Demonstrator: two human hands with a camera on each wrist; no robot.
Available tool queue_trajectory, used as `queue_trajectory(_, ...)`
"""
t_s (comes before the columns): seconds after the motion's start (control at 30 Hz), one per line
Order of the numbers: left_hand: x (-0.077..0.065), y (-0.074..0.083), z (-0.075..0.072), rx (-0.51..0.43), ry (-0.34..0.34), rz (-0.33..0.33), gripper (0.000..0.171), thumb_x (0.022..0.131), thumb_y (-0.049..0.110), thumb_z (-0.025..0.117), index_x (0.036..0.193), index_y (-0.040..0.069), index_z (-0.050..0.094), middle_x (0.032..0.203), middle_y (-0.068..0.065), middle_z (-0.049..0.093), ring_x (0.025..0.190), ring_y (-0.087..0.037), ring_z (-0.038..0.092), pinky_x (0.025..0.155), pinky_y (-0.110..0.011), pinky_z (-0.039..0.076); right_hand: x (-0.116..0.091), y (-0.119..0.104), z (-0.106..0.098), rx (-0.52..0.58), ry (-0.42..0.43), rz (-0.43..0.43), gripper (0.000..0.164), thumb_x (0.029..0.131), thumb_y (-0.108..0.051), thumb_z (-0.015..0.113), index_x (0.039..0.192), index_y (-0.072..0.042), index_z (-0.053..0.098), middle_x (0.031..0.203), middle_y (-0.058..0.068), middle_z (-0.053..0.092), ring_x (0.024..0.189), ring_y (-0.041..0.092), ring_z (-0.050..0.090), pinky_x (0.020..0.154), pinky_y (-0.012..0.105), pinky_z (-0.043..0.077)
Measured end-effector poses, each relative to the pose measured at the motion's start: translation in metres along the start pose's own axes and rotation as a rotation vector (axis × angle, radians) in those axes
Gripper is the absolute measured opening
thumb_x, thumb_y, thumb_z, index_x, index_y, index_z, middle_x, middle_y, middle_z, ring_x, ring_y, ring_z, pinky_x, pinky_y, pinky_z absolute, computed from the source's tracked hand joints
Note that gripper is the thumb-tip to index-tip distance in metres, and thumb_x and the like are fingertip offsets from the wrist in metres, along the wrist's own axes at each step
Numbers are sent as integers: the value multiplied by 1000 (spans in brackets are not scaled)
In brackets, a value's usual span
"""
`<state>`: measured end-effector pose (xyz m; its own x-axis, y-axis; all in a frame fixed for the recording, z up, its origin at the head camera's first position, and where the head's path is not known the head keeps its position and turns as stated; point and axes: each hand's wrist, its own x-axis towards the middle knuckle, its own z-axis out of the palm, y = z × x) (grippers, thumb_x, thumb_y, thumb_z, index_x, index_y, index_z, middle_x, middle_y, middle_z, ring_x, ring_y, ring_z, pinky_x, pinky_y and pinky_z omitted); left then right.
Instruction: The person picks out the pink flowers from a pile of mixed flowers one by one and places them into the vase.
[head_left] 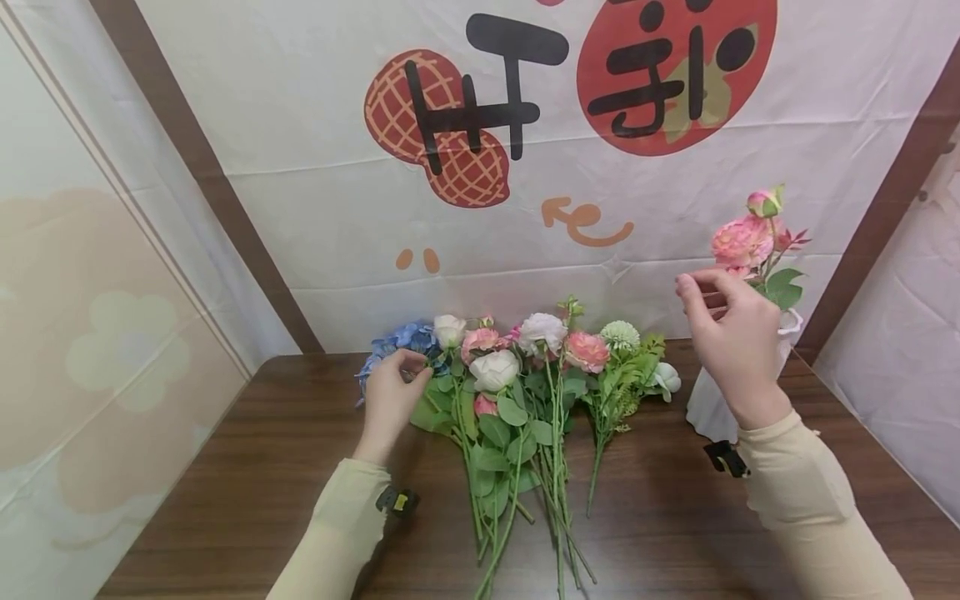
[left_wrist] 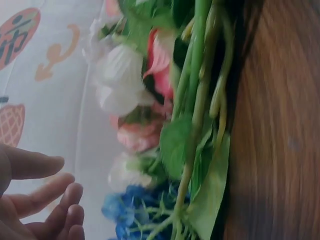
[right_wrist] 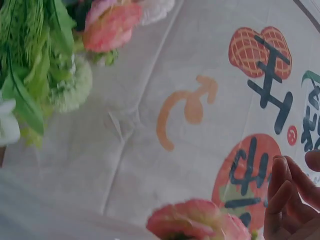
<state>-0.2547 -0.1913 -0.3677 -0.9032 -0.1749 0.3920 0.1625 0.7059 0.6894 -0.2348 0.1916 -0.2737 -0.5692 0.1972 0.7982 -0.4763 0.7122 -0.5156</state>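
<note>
My left hand [head_left: 392, 392] hovers by the blue hydrangea [head_left: 405, 337] at the left end of a row of artificial flowers. In the left wrist view its fingers are loosely bent, thumb apart, with nothing between them. My right hand [head_left: 731, 337] is raised in front of a white vase [head_left: 712, 408], partly hiding it. A pink flower [head_left: 742, 242] with a bud and green leaves stands in the vase. The right wrist view shows the right fingers [right_wrist: 282, 195] loosely curled and holding nothing. Between the hands lie white roses [head_left: 495, 370] and pink flowers [head_left: 587, 352], stems toward me.
A green pompom flower [head_left: 620, 335] with leafy sprigs and a small white flower [head_left: 666, 379] lies at the row's right end. The brown wooden table [head_left: 660, 533] meets a printed white cloth backdrop [head_left: 300, 208] behind the flowers.
</note>
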Motion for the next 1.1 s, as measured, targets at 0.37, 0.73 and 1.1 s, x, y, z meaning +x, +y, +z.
queue_trajectory(0.37, -5, 22, 25, 165, -381, -64, 12, 84, 22, 71, 84, 11, 68, 83, -4, 68, 70, -17, 60, 64, -32, 49, -15, -2, 33, -5, -140, 52, 26, 93, -29, 60, 94, -6, 72, 82, 11, 73, 66, 26, 68, 56, 8, 42)
queue_trajectory(0.73, -15, 34, 45, 227, -559, -57, 21, 85, 23, 70, 68, 10, 69, 65, 2, 62, 53, -12, 49, 50, -26, 39, -34, 7, 69, -31, -300, 116, 33, 95, -36, 56, 98, -7, 71, 85, 14, 72, 69, 26, 68, 60, 43, 52)
queue_trajectory(1.1, -18, 39, 50, 317, -577, -75, 19, 75, 24, 76, 61, 18, 64, 61, 6, 59, 52, -12, 46, 46, -27, 35, -42, -3, 82, -16, -352, 167, 39, 94, -44, 53, 100, -10, 71, 88, 9, 73, 72, 22, 68, 59, 39, 51)
